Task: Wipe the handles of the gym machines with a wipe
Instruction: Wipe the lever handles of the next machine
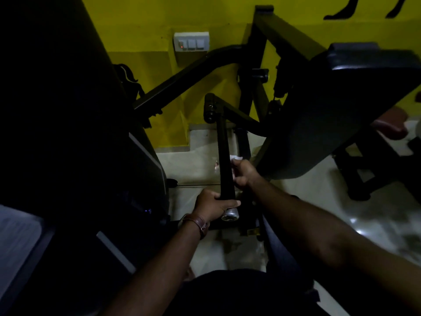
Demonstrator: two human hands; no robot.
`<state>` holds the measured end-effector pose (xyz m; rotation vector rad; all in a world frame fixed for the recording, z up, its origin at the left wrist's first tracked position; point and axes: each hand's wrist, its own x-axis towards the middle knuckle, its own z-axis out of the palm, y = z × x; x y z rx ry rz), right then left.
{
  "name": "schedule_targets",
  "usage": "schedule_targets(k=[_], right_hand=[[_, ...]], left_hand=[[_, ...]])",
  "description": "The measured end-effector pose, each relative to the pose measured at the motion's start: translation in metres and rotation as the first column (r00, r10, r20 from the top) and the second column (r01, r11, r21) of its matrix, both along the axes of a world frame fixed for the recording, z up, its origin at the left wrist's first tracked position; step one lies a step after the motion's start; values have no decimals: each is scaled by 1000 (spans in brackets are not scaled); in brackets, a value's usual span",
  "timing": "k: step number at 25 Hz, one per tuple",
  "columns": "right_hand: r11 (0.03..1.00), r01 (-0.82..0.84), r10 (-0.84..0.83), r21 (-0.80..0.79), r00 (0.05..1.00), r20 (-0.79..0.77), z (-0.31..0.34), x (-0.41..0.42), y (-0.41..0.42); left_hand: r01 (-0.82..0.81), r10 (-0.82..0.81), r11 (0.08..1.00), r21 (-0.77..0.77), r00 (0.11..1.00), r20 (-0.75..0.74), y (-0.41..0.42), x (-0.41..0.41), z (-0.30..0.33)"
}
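Black foam covers the handle, a long bar that runs from a pivot at twelve o'clock of frame centre down to a silver end cap near six o'clock. In the head view, the only one, the left hand grips the bar's lower end just above the cap, fingers curled round it, a brown strap on the wrist. The right hand sits higher on the bar, at its three o'clock side, fingers clenched on a white wipe that peeks out above the knuckles and seems pressed to the foam. A padded seat back stands at two o'clock, a yellow wall with a switch plate at twelve.

The step in hand looks like wiping along the grip. To do it well, the left hand should brace the bar so it cannot swing, while the right wraps the wipe fully round and draws it the whole length, then covers the patch under the left palm and the cap. The dim light makes missed spots a likely risk.
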<state>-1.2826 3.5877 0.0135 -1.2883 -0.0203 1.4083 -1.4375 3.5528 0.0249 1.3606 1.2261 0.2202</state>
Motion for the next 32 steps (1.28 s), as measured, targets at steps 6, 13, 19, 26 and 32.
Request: schedule_targets(k=[6,13,19,26,32], right_hand=[[996,-82,84,21,986,-142,-28,-10,-43],[990,10,129,-144,389,912,18,-10,-18],[968,-248,54,-41,46,998,15,-32,-45],[841,-296,360,-452,-316,878,30,-27,-25],[913,-209,377,-350,107,920,33,-8,40]], left_hand=[[29,-29,1000,2,999,20,2,1,-3],[34,-34,999,-15,998,-54,6,5,-8],[49,-28,995,82,971,-239,19,16,-1],[-142,164,984,104,955,-248,28,45,-4],[-115,153,982,148,946,-284,38,68,-2]])
